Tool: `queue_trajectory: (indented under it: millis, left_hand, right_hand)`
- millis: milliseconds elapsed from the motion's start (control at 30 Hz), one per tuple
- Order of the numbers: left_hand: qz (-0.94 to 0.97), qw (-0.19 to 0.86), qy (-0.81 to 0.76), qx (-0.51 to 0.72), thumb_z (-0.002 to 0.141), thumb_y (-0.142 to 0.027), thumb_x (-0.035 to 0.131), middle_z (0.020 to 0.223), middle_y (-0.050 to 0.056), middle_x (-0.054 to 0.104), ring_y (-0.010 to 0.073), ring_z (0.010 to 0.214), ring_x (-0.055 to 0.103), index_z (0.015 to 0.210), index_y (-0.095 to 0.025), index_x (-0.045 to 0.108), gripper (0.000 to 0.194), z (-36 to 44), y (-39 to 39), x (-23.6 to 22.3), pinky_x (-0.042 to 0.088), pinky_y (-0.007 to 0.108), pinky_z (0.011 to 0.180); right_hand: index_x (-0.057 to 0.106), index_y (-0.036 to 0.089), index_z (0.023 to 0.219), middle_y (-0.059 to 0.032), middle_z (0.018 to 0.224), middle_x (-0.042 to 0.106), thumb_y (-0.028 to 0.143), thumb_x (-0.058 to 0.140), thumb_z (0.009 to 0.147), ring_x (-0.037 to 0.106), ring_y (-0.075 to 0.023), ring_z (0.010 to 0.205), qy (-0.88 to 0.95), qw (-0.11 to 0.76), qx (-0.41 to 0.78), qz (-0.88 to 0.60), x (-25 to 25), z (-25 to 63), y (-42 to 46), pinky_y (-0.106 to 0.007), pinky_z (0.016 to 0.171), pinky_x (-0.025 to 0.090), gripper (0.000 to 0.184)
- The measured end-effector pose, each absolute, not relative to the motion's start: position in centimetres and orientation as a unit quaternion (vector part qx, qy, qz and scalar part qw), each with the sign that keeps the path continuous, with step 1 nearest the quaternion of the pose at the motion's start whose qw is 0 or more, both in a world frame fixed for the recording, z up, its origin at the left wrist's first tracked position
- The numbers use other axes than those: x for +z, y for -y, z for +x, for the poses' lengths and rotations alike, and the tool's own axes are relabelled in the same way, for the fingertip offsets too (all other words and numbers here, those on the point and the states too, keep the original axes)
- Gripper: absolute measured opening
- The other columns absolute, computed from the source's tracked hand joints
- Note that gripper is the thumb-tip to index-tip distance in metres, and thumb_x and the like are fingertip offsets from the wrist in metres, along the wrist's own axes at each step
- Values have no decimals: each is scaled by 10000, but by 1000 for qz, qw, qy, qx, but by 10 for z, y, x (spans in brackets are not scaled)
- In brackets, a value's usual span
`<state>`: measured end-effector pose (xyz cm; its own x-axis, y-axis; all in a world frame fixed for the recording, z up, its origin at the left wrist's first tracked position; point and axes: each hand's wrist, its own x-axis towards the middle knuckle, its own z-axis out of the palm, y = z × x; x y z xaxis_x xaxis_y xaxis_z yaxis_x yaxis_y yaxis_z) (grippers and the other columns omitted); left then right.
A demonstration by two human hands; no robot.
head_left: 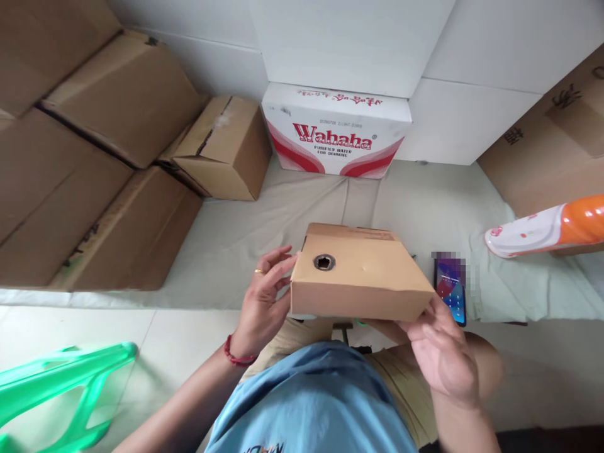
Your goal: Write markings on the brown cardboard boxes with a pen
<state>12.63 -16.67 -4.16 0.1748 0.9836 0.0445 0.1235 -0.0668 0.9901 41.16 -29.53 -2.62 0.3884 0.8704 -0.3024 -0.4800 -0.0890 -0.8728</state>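
Observation:
I hold a small brown cardboard box (358,274) in front of my lap, with a round punched hole in its top face. My left hand (264,296) grips its left end, fingers curled against the side, a ring on one finger and a red bracelet at the wrist. Under the box's right front corner, my right hand (441,349) supports it with fingers closed on the edge. A phone (450,288) with a lit screen lies on the cloth just right of the box.
A white Wahaha water carton (337,129) stands against the wall ahead. Large brown cartons (108,145) are stacked at left, another at right (552,138). An orange-and-white object (542,231) lies at right. A green plastic stool (61,384) is at lower left. A pale cloth (264,220) covers the floor.

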Motion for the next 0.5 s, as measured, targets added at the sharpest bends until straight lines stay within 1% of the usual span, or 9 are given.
queue_trajectory:
  millis: [33, 100, 167, 233, 300, 333, 367, 433, 500]
  left_hand:
    - [579, 506, -462, 442, 915, -314, 829, 1500, 135, 682, 339, 1499, 586, 1263, -259, 826, 352, 124, 165, -40, 636, 436, 1090]
    - [548, 569, -417, 449, 961, -332, 716, 1450, 144, 722, 347, 1425, 647, 1235, -247, 844, 315, 121, 164, -37, 653, 455, 1052]
    - [509, 629, -382, 447, 968, -399, 655, 1452, 164, 725, 373, 1391, 669, 1170, -215, 854, 338, 120, 165, -36, 666, 469, 1007]
    - [475, 651, -392, 445, 989, -497, 631, 1472, 178, 710, 377, 1372, 678, 1113, -197, 825, 378, 120, 167, -38, 666, 454, 971]
    - [460, 634, -443, 435, 1007, -570, 649, 1491, 165, 692, 352, 1365, 679, 1084, -208, 756, 385, 120, 169, -43, 647, 432, 986]
    - [462, 618, -476, 422, 1002, -585, 679, 1495, 156, 684, 339, 1360, 680, 1077, -215, 716, 380, 120, 170, -46, 633, 434, 1015]
    - [471, 597, -507, 405, 987, -590, 717, 1490, 151, 678, 330, 1360, 678, 1083, -219, 681, 385, 120, 170, -49, 617, 448, 1053]
    - [512, 540, -554, 374, 972, -580, 756, 1471, 152, 660, 324, 1392, 652, 1151, -225, 643, 413, 119, 171, -55, 582, 495, 1129]
    - [588, 460, -557, 364, 1002, -557, 730, 1515, 165, 610, 328, 1473, 589, 1293, -237, 620, 446, 117, 172, -59, 542, 544, 1189]
  right_hand:
    - [820, 408, 1257, -34, 1372, 782, 480, 852, 828, 708, -346, 1310, 173, 655, 538, -501, -24, 410, 290, -627, 1200, 525, 437]
    - [827, 387, 1194, -49, 1262, 804, 567, 804, 850, 748, -331, 1182, 152, 676, 542, -475, -26, 406, 281, -628, 1156, 551, 389]
    - [813, 377, 1161, -41, 1225, 802, 540, 816, 881, 754, -289, 1137, 149, 685, 516, -491, -34, 403, 277, -577, 1160, 551, 323]
    - [790, 365, 1151, -33, 1331, 776, 461, 880, 865, 726, -264, 1232, 174, 663, 497, -532, -43, 402, 278, -505, 1171, 543, 315]
    - [774, 348, 1164, -34, 1495, 710, 405, 911, 851, 672, -266, 1363, 236, 607, 493, -577, -52, 406, 281, -448, 1163, 544, 347]
    - [778, 333, 1156, -42, 1528, 693, 397, 895, 871, 658, -269, 1392, 284, 569, 483, -602, -55, 410, 282, -425, 1152, 547, 314]
    - [788, 313, 1137, -58, 1511, 706, 406, 858, 909, 666, -273, 1383, 338, 528, 459, -630, -57, 415, 282, -411, 1133, 555, 257]
    - [809, 270, 1083, -95, 1347, 781, 424, 740, 991, 727, -279, 1259, 446, 440, 356, -693, -58, 430, 275, -397, 1060, 581, 193]
    - [818, 234, 1074, -118, 1165, 806, 396, 606, 1045, 766, -281, 1080, 533, 337, 216, -746, -58, 447, 261, -394, 945, 597, 268]
